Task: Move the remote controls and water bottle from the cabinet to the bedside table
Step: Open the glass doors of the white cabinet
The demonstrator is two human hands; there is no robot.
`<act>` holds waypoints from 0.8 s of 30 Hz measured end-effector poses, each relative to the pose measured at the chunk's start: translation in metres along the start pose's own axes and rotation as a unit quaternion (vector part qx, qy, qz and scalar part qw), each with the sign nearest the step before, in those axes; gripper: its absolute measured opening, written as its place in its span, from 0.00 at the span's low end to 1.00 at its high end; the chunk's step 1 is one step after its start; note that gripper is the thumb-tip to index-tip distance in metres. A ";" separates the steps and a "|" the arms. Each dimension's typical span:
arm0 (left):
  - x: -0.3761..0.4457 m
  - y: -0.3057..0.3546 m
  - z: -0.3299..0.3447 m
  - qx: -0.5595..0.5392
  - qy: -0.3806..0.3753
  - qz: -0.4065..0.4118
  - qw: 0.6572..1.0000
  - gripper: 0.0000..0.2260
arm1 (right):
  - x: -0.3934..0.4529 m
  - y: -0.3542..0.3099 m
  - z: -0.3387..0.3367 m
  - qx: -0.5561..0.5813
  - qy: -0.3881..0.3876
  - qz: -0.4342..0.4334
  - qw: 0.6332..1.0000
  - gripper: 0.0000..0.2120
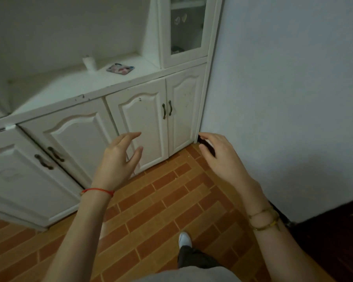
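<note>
A white cabinet [75, 86] runs along the left wall. On its top near the back stands a small white bottle-like container [89, 63], blurred. I see no remote control on the cabinet top. My left hand [118, 159] is raised in front of the lower cabinet doors with its fingers spread and nothing in it. My right hand [218, 155] hovers palm down near the corner where the cabinet meets the wall. A dark shape [207, 146] shows under its curled fingers; whether it is held or lies behind the hand is unclear.
A flat colourful item [120, 68] lies on the cabinet top to the right of the container. A tall glass-door unit [186, 27] rises at the cabinet's right end. A plain wall [293, 98] stands to the right. Brick-pattern floor [161, 200] lies below, with my foot [184, 239] on it.
</note>
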State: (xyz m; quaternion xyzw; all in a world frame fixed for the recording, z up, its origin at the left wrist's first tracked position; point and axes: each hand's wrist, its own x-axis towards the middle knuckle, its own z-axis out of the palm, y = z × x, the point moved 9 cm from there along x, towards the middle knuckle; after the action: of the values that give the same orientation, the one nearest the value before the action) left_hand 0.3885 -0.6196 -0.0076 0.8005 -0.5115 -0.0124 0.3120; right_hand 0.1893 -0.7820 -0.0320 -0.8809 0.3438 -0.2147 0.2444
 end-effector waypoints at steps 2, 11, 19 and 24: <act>0.041 0.001 0.007 0.001 0.011 -0.001 1.000 0.18 | 0.044 0.010 -0.007 0.000 0.001 -0.011 1.000 0.19; 0.176 -0.014 0.032 0.000 0.057 -0.035 0.998 0.18 | 0.207 0.041 -0.011 0.022 -0.015 -0.053 0.998 0.19; 0.262 -0.047 0.055 0.019 0.068 -0.039 0.997 0.18 | 0.301 0.060 0.015 0.051 -0.028 -0.060 0.996 0.18; 0.323 -0.076 0.065 0.012 0.066 -0.040 0.997 0.18 | 0.362 0.068 0.039 0.054 -0.038 -0.054 0.996 0.19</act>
State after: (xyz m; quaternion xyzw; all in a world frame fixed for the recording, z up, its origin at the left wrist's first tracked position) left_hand 0.5816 -0.8970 -0.0019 0.8230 -0.4577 0.0339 0.3347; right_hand 0.4194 -1.0721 -0.0264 -0.8913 0.2741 -0.2120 0.2924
